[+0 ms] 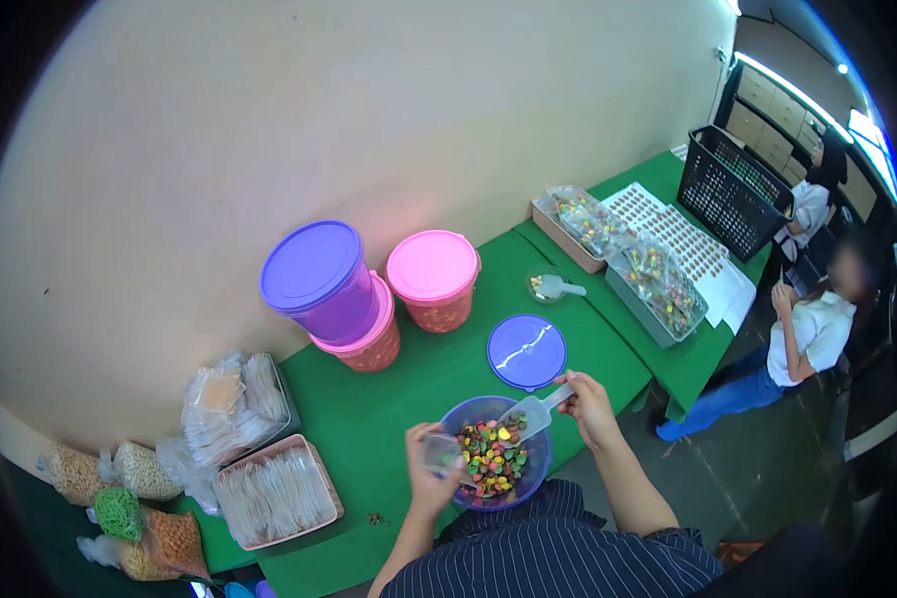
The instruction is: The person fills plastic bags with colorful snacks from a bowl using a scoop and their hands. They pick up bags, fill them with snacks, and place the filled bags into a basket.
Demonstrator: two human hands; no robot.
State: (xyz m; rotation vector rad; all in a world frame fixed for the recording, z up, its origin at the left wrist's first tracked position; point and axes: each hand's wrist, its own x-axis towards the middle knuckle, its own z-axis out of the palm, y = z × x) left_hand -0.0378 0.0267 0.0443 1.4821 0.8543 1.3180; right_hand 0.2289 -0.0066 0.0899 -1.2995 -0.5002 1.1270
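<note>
At a green table's point(389, 419) near edge, the right hand point(590, 404) closes on a clear plastic scoop point(528, 417) dipped into a translucent purple bucket point(540, 476) of multicoloured candies (lid off), while the left hand point(431, 478) grips 1 small clear bag point(441, 453) beside it, mouth up to catch them.

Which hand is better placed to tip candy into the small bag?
Probably the right hand: it holds the scoop over the candy bowl. The left hand holds the small bag beside it.
</note>
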